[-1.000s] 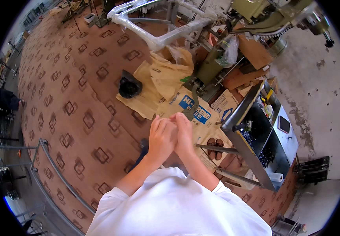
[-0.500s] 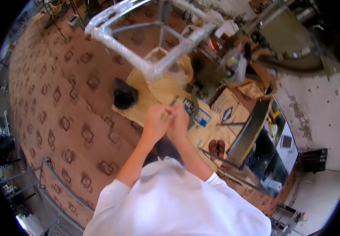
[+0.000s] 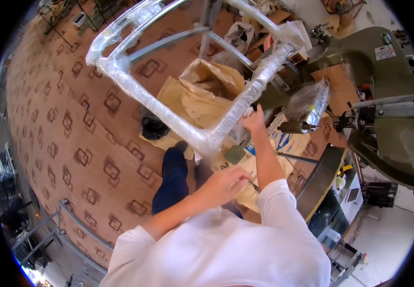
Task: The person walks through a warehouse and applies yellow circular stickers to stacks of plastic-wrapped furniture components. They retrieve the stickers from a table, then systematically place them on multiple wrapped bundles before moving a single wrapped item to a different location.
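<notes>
A tubular metal frame (image 3: 140,98), wrapped in clear plastic film, stands in front of me with its near corner pointing toward my body. Against the outer side of its right-hand tube is my right hand (image 3: 254,119), its fingers closed on a small whitish bit of plastic film (image 3: 248,112). Hazy film hangs from the tube just beside that hand. Below the near corner, apart from the frame, my left hand (image 3: 225,185) is held before my body. Its fingers are loosely stretched and nothing shows in them.
Under the frame lie an open brown paper sack (image 3: 207,81) and a black bag (image 3: 154,126). A green machine (image 3: 374,62) with a horizontal spindle stands at the right, near a dark-edged table (image 3: 321,174). Metal rails (image 3: 73,215) run at the lower left of the patterned floor.
My hands, together in front of me before, have parted: the right went forward and right to the frame's tube, the left drew back toward my body. The frame now appears nearer and larger.
</notes>
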`<action>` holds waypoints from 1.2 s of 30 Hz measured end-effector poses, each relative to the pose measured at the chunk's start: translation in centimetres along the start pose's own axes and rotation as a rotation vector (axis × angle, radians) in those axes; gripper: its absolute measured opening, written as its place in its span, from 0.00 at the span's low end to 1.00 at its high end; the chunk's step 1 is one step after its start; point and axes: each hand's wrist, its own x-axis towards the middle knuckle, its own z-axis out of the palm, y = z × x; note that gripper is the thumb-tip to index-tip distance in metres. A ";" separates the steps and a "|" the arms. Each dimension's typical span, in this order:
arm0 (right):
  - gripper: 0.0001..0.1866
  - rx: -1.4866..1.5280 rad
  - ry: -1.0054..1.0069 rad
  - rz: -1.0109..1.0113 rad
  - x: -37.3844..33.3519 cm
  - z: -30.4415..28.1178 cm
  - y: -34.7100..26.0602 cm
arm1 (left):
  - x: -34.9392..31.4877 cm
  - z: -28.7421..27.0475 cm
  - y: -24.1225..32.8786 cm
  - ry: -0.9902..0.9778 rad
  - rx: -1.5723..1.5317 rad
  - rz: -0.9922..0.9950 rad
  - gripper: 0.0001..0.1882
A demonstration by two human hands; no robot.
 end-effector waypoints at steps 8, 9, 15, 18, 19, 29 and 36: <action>0.17 -0.313 -0.184 -0.321 -2.3 6.6 0.6 | 2.0 -7.2 -1.3 -0.239 -0.032 -0.011 0.08; 0.15 -0.190 -0.098 -0.328 -2.3 3.7 0.7 | 1.9 -6.9 -1.1 -0.291 -0.041 0.011 0.08; 0.17 -0.186 0.158 -0.374 -18.1 -5.6 7.9 | 1.1 -4.0 1.8 -0.596 -0.127 -0.002 0.08; 0.14 -0.090 0.199 -0.575 -29.6 -8.4 10.1 | 0.2 -1.0 3.7 -0.729 -0.095 0.017 0.08; 0.14 -0.059 0.207 -0.665 -33.9 -8.8 10.7 | -0.8 0.4 4.1 -0.764 -0.193 -0.001 0.09; 0.08 -0.840 1.212 -2.306 -75.5 -6.7 27.3 | -17.8 20.7 19.6 -1.119 -1.034 1.051 0.31; 0.19 -1.294 1.630 -2.342 -89.1 -12.6 36.1 | -34.7 31.9 24.5 -1.096 -1.491 1.097 0.37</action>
